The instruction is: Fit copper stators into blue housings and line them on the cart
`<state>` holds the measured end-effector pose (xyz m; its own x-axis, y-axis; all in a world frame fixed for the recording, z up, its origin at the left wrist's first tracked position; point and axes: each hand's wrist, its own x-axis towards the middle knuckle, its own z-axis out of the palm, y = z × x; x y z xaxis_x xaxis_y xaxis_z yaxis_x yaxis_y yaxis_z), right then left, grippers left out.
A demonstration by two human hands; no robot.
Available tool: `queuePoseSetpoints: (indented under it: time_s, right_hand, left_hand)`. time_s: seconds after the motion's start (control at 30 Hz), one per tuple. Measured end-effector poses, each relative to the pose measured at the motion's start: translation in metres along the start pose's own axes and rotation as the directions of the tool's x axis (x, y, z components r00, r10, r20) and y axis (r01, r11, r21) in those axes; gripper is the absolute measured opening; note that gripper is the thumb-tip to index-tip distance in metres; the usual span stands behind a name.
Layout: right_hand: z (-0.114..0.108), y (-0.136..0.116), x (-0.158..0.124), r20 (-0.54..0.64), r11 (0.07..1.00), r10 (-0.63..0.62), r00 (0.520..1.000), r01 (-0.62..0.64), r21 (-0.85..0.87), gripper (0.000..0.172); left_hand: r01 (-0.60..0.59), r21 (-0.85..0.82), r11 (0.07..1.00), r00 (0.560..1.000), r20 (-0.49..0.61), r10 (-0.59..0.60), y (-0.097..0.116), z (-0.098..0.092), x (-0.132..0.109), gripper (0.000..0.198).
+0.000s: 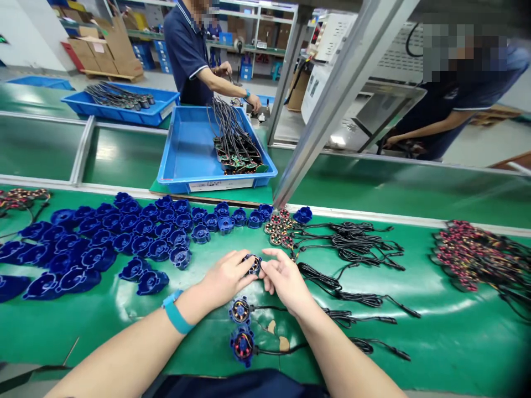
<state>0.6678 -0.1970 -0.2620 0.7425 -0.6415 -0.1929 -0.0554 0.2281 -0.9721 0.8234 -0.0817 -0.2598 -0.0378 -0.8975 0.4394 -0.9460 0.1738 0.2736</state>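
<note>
My left hand (226, 279) grips a small blue motor housing (251, 265) with wound coils visible inside, holding it just above the green table. My right hand (282, 281) has its fingers curled, with thumb and fingertips pressed at the housing's right edge; their exact hold is partly hidden. Nearer my body lie a blue housing with copper coils (240, 311) and another with red wires inside (243, 345). Each has a black cable running right beneath my right forearm. Beyond my right hand sits a cluster of round wound stators (281, 228), attached to bundled black cables (352, 240).
Many empty blue housings (141, 243) cover the table's left side. Red-and-black stators with cables (460, 249) are heaped at far right. Behind the metal frame (327, 105), a blue tray (182, 149) holds cabled circuit boards. Two co-workers (186, 55) stand across the bench.
</note>
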Motion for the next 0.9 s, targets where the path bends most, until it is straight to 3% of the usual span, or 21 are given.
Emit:
queuePoseSetpoints:
  time_s: [0.33, 0.9]
  right_hand:
    - [-0.005, -0.009, 0.003, 0.133, 0.998, 0.039, 0.99, -0.032, -0.057, 0.063]
    - [-0.011, -0.012, 0.007, 0.188, 0.991, 0.086, 0.978, -0.065, -0.116, 0.061]
  left_hand:
    - [0.072, -0.135, 0.988, 0.996, -0.036, -0.078, 0.002, 0.001, 0.0, 0.021]
    - [0.046, -0.223, 0.974, 0.997, -0.048, -0.058, -0.006, 0.007, -0.002, 0.024]
